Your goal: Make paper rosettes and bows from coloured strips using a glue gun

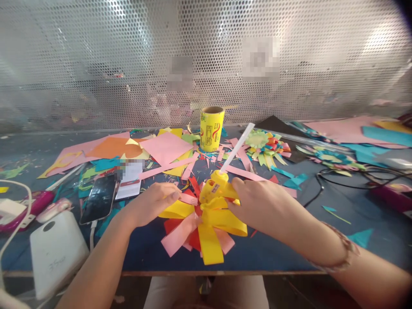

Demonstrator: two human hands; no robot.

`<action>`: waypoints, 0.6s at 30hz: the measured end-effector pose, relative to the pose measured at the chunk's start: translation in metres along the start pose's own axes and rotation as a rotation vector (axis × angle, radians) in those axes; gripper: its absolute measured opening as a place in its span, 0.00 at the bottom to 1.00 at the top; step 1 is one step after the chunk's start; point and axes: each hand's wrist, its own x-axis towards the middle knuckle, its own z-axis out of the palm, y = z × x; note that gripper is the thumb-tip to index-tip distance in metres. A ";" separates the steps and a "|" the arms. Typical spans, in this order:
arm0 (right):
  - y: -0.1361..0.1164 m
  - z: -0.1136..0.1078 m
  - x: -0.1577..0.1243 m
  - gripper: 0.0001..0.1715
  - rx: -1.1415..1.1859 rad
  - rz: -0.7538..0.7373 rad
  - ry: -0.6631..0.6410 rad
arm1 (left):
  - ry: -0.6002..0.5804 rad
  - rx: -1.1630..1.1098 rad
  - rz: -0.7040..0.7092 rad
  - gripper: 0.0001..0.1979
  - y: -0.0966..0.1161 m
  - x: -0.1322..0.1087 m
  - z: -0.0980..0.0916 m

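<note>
My right hand (262, 204) is closed around a yellow hot glue gun (210, 191), with a long white glue stick (238, 148) rising from its back end. The gun's nozzle is hidden among paper loops. Beneath it, near the table's front edge, lies a paper flower (210, 242) of yellow, pink and red strips folded into loops. My left hand (149, 204) is at the flower's left side, thumb and fingers pinching a short pink paper strip (188, 198) that reaches toward the flower's middle.
A yellow cardboard tube (212, 128) stands behind the flower. Paper sheets and scraps (167, 148) litter the blue table. Finished paper rosettes (265, 143) lie at right, with black cable (317, 182). Two phones (98, 199) and a white power bank (58, 253) are at left. Perforated metal (144, 64) closes the back.
</note>
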 end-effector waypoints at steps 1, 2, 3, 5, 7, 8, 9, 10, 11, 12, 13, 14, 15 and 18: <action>0.000 0.000 0.000 0.16 -0.004 -0.021 0.003 | 0.003 -0.008 -0.004 0.30 -0.001 0.000 0.000; 0.001 0.001 0.000 0.15 -0.015 -0.053 0.015 | 0.006 -0.022 -0.007 0.30 -0.001 0.000 0.001; 0.001 0.003 -0.001 0.14 -0.031 -0.089 0.034 | 0.007 -0.037 -0.007 0.30 -0.002 0.000 0.001; 0.004 0.007 -0.002 0.12 -0.060 -0.147 0.078 | 0.004 -0.055 0.002 0.29 -0.004 0.000 0.001; 0.005 0.011 -0.003 0.12 -0.074 -0.165 0.108 | -0.004 -0.077 0.022 0.28 -0.004 0.000 0.000; 0.005 0.012 -0.003 0.12 -0.075 -0.165 0.115 | -0.005 -0.087 0.030 0.28 -0.004 0.000 0.000; 0.005 0.013 -0.003 0.13 -0.077 -0.164 0.117 | -0.008 -0.093 0.035 0.27 -0.004 0.000 0.000; 0.005 0.013 -0.004 0.13 -0.078 -0.163 0.113 | -0.010 -0.097 0.038 0.27 -0.004 0.000 0.000; 0.005 0.012 -0.004 0.13 -0.080 -0.162 0.104 | -0.012 -0.099 0.038 0.26 -0.004 0.000 0.000; 0.004 0.011 -0.004 0.13 -0.083 -0.160 0.093 | -0.014 -0.100 0.036 0.26 -0.004 0.000 0.000; 0.004 0.010 -0.004 0.13 -0.085 -0.158 0.081 | -0.013 -0.099 0.032 0.26 -0.004 0.000 0.000; 0.003 0.009 -0.005 0.13 -0.086 -0.158 0.068 | -0.011 -0.097 0.028 0.26 -0.004 -0.001 0.000; 0.003 0.008 -0.005 0.13 -0.087 -0.156 0.057 | -0.009 -0.095 0.026 0.27 -0.004 -0.001 0.000; 0.003 0.008 -0.006 0.14 -0.078 -0.148 0.043 | -0.010 -0.084 0.024 0.27 -0.003 -0.001 0.000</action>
